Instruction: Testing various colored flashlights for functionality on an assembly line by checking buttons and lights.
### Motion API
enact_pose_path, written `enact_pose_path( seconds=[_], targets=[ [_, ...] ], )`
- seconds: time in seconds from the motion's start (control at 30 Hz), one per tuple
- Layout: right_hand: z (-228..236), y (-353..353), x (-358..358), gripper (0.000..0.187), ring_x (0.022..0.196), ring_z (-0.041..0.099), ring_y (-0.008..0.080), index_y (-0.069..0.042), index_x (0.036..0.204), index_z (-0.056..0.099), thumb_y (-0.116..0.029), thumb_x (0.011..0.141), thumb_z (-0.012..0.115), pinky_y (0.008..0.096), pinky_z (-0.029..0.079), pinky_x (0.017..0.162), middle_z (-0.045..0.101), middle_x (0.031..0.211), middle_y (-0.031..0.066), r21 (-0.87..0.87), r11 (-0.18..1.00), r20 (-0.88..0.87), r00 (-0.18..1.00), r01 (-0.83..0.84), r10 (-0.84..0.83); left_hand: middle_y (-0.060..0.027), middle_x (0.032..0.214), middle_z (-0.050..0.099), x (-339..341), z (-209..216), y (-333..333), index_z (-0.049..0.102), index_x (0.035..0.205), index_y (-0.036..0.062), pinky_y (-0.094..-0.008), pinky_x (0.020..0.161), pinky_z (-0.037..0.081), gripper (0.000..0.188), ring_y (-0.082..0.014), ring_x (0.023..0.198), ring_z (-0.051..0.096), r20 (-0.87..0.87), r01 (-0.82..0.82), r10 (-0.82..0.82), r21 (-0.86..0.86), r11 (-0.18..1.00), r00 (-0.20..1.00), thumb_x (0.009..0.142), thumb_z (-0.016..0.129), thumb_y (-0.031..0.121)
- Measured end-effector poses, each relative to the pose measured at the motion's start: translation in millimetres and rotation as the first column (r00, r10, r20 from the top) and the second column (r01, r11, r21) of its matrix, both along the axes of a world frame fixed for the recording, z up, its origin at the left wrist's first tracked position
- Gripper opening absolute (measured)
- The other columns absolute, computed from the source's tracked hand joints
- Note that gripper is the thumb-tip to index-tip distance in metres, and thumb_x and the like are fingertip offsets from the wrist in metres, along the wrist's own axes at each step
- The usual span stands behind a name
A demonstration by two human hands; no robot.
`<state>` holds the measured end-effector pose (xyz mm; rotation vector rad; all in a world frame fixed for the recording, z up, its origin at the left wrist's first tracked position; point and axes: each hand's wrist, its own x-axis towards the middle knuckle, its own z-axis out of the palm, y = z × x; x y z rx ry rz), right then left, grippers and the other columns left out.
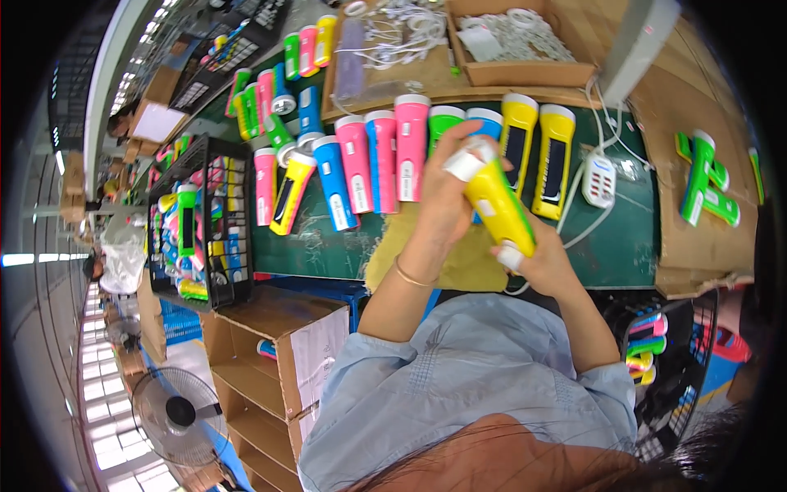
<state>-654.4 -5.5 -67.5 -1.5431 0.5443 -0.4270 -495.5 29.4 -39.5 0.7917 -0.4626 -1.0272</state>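
A yellow flashlight (497,201) is tilted above the green worktable (311,256), between my two hands. My left hand (440,184) is wrapped round its upper end, next to a white part. Lower down, my right hand (544,261) grips the other end, with something white at its thumb. Beneath them lies a yellow cloth (392,256). Behind my hands stands a row of flashlights, among them a pink one (411,148), a blue one (334,184) and a yellow one (554,160) with a dark panel. My fingers hide parts of the held flashlight.
A black crate (215,283) full of flashlights sits at the left. White cables (393,37) and a cardboard box (525,75) are at the back. A white multi-port charger (599,182) trails cords at the right, near green flashlights (699,176) on cardboard. A cardboard shelf (270,316) stands lower left.
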Motion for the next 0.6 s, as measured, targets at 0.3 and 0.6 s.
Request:
enact_pose_path(
  seconds=[0.3,0.6],
  targets=[
    [-43.9,-174.3,-239.6,0.041,0.094,0.06,0.019,0.0,0.119,0.051,-0.028,0.09,0.05,0.0296,0.05,0.071,0.058,0.108,0.0102,-0.028,0.447,-0.001,0.448,0.894,-0.894,-0.0262,0.099,0.057,284.2,-9.4,-5.0,0.055,0.101,-0.0079,-0.0418,0.08,0.046,0.049,-0.037,0.092,0.057,0.989,-0.853,-0.043,-0.098,0.513,-0.14,0.067,0.071,0.024],
    [-75.0,-223.5,-317.6,0.051,0.097,0.057,0.0212,0.005,0.119,0.047,-0.032,0.086,0.057,0.0294,0.047,0.078,0.058,0.108,0.0146,-0.812,0.24,-0.273,0.018,0.531,-0.962,-0.0213,0.115,0.051,388.2,-32.1,-7.9,0.046,0.114,-0.0053,-0.0395,0.091,0.042,0.072,-0.035,0.109,0.047,0.745,-0.993,-0.665,0.111,0.028,0.064,0.064,0.072,0.039]
  ],
)
